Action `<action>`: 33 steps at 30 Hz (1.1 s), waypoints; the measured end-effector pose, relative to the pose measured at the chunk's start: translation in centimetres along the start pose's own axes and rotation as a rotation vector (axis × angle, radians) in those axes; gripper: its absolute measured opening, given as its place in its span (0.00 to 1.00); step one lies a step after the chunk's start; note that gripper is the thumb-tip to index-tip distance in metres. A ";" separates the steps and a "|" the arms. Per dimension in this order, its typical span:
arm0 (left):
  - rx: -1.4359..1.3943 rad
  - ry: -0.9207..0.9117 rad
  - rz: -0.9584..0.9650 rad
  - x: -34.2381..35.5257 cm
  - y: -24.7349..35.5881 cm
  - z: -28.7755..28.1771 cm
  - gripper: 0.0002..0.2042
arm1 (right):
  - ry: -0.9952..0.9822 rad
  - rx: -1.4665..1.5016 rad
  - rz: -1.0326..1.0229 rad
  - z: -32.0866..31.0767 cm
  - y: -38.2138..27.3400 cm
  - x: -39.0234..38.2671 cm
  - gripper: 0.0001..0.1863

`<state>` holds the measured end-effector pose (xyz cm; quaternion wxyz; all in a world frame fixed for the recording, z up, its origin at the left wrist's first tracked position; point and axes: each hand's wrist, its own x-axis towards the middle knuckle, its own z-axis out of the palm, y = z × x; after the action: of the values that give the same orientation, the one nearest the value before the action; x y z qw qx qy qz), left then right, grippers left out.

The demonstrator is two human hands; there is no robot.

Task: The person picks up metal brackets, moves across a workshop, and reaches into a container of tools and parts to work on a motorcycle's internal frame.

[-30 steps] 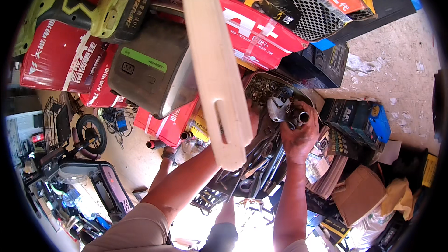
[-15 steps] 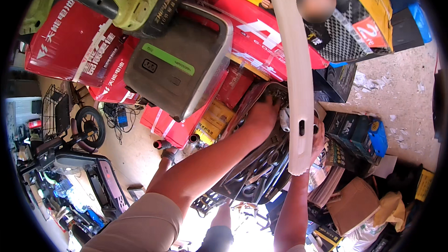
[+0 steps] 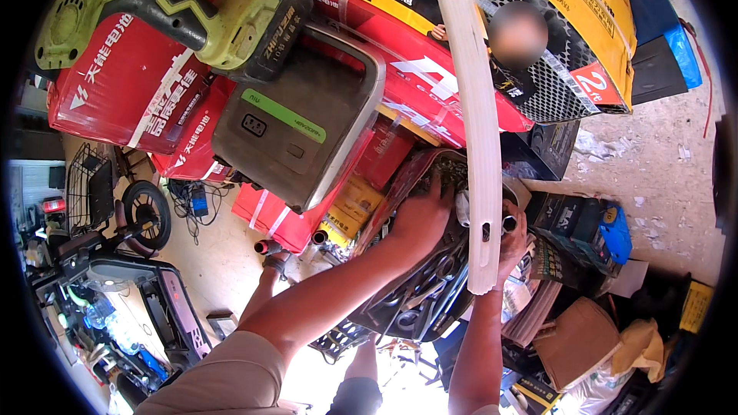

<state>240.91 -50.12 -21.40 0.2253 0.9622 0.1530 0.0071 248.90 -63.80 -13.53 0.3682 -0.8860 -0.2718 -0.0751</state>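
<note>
My left hand (image 3: 421,223) reaches over a dark tool case (image 3: 384,313), fingers stretched down among small metal parts (image 3: 453,173) at its far end. Those fingertips are partly lost in the dark. My right hand (image 3: 513,250) is closed on a silver metal socket-like piece (image 3: 509,224) with a round hollow end, at the case's right side. Wrenches and other long hand tools (image 3: 430,292) fill the case's near part. A pale slatted hand fan (image 3: 470,84) hangs across the view, its slotted handle covering part of the right hand and the case.
Red cartons (image 3: 115,84) and a grey battery pack (image 3: 296,119) stand at the far left, a green cordless power tool (image 3: 223,27) above the pack. A scooter wheel (image 3: 146,211) is at left. Dark boxes (image 3: 576,227) and brown cardboard (image 3: 580,338) crowd the right.
The fan has dropped in view, its slatted top now showing. My left hand has shifted slightly left and nearer among the small parts. The socket-like piece in my right hand shows more plainly.
</note>
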 end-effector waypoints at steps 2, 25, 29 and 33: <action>-0.030 0.027 -0.094 2.9 -0.6 2.8 0.33 | -0.018 -0.022 -0.012 0.1 -0.3 0.1 0.28; -0.049 -0.141 -0.042 -0.6 0.9 -1.5 0.25 | -0.029 -0.027 0.037 -0.6 -0.2 0.5 0.26; -0.166 -0.135 -0.066 5.4 -0.4 2.7 0.26 | -0.047 -0.007 0.034 -0.4 -0.7 0.7 0.26; -0.129 -0.094 -0.028 6.5 -1.2 4.5 0.24 | -0.030 -0.022 0.016 -0.4 -0.7 0.8 0.27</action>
<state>247.12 -49.13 -26.28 0.2936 0.9428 0.1547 -0.0312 249.23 -63.37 -12.58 0.3550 -0.8931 -0.2694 -0.0616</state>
